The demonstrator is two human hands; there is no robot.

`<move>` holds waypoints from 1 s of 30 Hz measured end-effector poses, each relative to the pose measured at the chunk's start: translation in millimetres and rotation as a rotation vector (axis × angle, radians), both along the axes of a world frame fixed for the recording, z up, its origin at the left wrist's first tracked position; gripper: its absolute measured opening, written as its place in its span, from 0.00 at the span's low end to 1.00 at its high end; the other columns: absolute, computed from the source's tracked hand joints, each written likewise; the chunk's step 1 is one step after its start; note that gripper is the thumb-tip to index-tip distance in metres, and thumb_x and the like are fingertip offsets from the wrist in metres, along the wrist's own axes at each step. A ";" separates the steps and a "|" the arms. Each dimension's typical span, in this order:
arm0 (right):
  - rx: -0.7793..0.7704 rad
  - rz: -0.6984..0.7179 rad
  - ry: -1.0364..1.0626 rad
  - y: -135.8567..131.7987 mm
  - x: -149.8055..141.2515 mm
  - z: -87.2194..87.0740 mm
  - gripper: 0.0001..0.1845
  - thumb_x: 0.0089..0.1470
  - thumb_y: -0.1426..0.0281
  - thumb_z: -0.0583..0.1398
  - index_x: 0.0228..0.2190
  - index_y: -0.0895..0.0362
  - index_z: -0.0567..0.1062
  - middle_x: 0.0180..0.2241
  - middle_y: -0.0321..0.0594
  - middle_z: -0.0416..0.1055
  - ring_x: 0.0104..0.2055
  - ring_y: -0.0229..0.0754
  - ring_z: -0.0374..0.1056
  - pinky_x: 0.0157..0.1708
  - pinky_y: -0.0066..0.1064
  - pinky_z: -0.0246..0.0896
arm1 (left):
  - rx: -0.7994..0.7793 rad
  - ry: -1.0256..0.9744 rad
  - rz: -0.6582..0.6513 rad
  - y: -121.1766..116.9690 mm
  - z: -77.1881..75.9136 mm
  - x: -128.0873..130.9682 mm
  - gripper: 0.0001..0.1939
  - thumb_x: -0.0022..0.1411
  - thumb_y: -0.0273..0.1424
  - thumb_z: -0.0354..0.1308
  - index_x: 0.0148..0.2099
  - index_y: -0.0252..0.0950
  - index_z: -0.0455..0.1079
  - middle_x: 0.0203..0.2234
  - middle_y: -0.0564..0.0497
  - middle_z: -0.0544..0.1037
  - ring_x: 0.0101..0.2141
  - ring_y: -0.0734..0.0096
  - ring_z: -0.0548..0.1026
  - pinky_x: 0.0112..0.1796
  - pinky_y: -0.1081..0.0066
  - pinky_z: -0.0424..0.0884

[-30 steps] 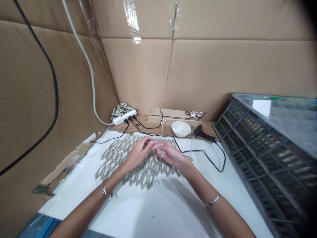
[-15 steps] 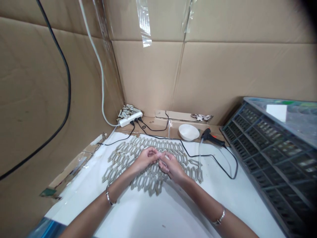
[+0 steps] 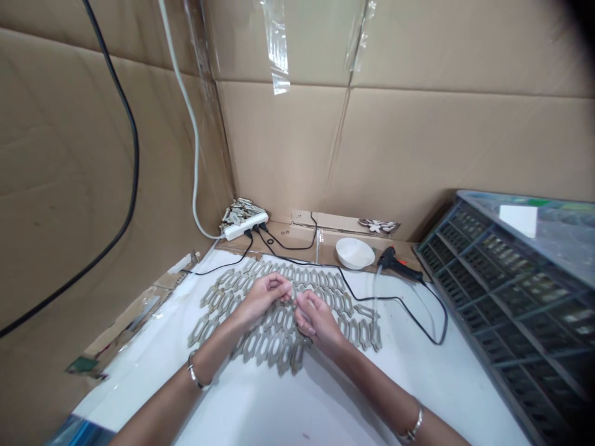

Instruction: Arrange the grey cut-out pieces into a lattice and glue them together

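Note:
Rows of grey, elongated hexagonal rings (image 3: 277, 342) lie joined in a lattice on the white tabletop. Over the middle of them is my left hand (image 3: 267, 296), its thumb and fingertips pinched together. Close by on its right, my right hand (image 3: 317, 319) is also closed, with thumb against fingers. Only a small gap separates the two sets of fingertips. Whatever sits in either pinch is too small or too hidden to make out. One loose-looking ring (image 3: 367, 311) lies at an angle by the lattice's right side.
A white bowl (image 3: 355, 253) and a black glue gun (image 3: 400, 265) sit behind the lattice, the gun's cord looping right. A power strip (image 3: 246, 227) stands by a pile of grey pieces (image 3: 238, 210). A dark plastic crate (image 3: 493, 279) borders the right; cardboard walls (image 3: 418, 142) enclose the back and left.
My fingertips, together before, have come slightly apart. My left hand has shifted a little to the left, and the right hand slightly down. The camera view has tilted a little.

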State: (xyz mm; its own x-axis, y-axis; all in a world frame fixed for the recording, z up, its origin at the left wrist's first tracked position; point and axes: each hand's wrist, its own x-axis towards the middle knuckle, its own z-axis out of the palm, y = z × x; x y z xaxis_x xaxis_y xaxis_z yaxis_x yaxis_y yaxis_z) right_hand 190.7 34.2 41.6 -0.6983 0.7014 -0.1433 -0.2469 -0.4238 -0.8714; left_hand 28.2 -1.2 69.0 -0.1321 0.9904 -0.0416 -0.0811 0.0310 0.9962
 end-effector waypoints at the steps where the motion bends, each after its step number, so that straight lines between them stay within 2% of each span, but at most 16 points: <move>1: 0.038 0.002 -0.034 -3.2 0.0 -0.3 0.22 0.52 0.50 0.62 0.28 0.54 0.61 0.14 0.25 0.61 0.12 0.27 0.41 0.14 0.23 0.32 | 0.022 0.066 0.042 1.7 1.2 -7.3 0.17 0.53 0.44 0.67 0.33 0.35 0.71 0.25 0.50 0.76 0.28 0.69 0.74 0.33 0.70 0.69; 4: 0.236 0.003 -0.149 -15.9 2.0 -0.8 0.20 0.56 0.52 0.60 0.27 0.55 0.61 0.14 0.27 0.61 0.15 0.29 0.49 0.17 0.23 0.43 | 0.097 0.330 0.162 11.0 -0.1 -42.5 0.17 0.53 0.44 0.65 0.36 0.34 0.74 0.26 0.49 0.77 0.28 0.67 0.74 0.32 0.70 0.70; 7: 0.551 0.023 -0.261 -28.3 6.4 -2.8 0.17 0.61 0.57 0.56 0.27 0.56 0.65 0.16 0.29 0.63 0.19 0.31 0.57 0.26 0.25 0.54 | 0.118 0.549 0.245 24.2 -8.5 -88.8 0.19 0.54 0.46 0.63 0.36 0.33 0.75 0.28 0.47 0.79 0.28 0.67 0.75 0.32 0.70 0.70; 9: 0.728 0.068 -0.313 -33.3 9.4 -5.8 0.15 0.63 0.60 0.54 0.28 0.56 0.67 0.18 0.30 0.63 0.21 0.32 0.58 0.28 0.25 0.55 | 0.124 0.696 0.236 32.5 -14.5 -116.2 0.21 0.55 0.47 0.60 0.40 0.32 0.75 0.28 0.46 0.80 0.28 0.66 0.75 0.32 0.70 0.70; 12: 0.864 0.105 -0.361 -35.1 12.1 -11.6 0.14 0.63 0.61 0.53 0.30 0.56 0.68 0.20 0.31 0.63 0.22 0.32 0.58 0.27 0.24 0.53 | 0.141 0.779 0.164 42.7 -20.2 -141.7 0.20 0.56 0.46 0.60 0.38 0.33 0.75 0.28 0.47 0.79 0.29 0.65 0.75 0.32 0.70 0.69; 18: 0.881 0.143 -0.420 -30.7 13.0 -15.4 0.14 0.64 0.61 0.52 0.30 0.56 0.68 0.20 0.31 0.63 0.22 0.32 0.58 0.27 0.23 0.52 | 0.189 0.823 -0.011 55.8 -23.6 -152.3 0.19 0.63 0.46 0.53 0.37 0.34 0.70 0.30 0.49 0.77 0.32 0.66 0.73 0.37 0.70 0.68; 22: 0.860 0.147 -0.436 -28.5 12.6 -15.4 0.14 0.64 0.61 0.52 0.30 0.56 0.68 0.20 0.31 0.62 0.22 0.32 0.58 0.26 0.23 0.52 | 0.196 0.836 -0.084 53.5 -26.4 -154.7 0.17 0.66 0.44 0.50 0.37 0.35 0.68 0.32 0.49 0.77 0.34 0.66 0.74 0.38 0.70 0.68; 26: 0.890 0.136 -0.448 -28.7 13.4 -18.6 0.14 0.63 0.61 0.53 0.31 0.56 0.68 0.22 0.31 0.62 0.24 0.32 0.58 0.27 0.23 0.51 | 0.186 0.870 -0.080 45.2 -29.4 -155.6 0.15 0.67 0.42 0.49 0.39 0.36 0.67 0.34 0.48 0.77 0.35 0.65 0.74 0.39 0.69 0.68; 30: 0.880 0.154 -0.446 -30.3 15.4 -20.8 0.15 0.64 0.60 0.51 0.30 0.56 0.67 0.20 0.30 0.60 0.22 0.32 0.56 0.25 0.23 0.50 | 0.207 0.857 0.059 41.4 -31.2 -153.4 0.14 0.65 0.42 0.50 0.39 0.36 0.68 0.34 0.48 0.76 0.36 0.65 0.74 0.40 0.69 0.68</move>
